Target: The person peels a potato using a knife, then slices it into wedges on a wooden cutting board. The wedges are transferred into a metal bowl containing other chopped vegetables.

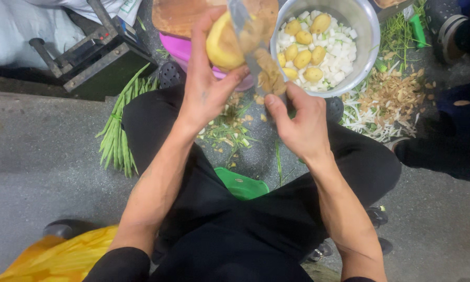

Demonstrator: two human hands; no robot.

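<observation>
While wrapped in the left grip (206, 89), potato (223, 44), right grip (297, 122) clamping knife (256, 49) alongside

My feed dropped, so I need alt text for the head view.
Left hand holds a half-peeled potato while the right hand draws a knife through its skin, above a metal bowl of peeled potatoes and white chunks; green beans lie on the floor.

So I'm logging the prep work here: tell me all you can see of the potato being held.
The potato is pale yellow and smooth, looking mostly peeled. The left hand holds it up near the metal bowl, fingers wrapped behind it and the thumb below. A blurred blade held by the right hand lies against its right side, brown peel hanging off it.
</observation>
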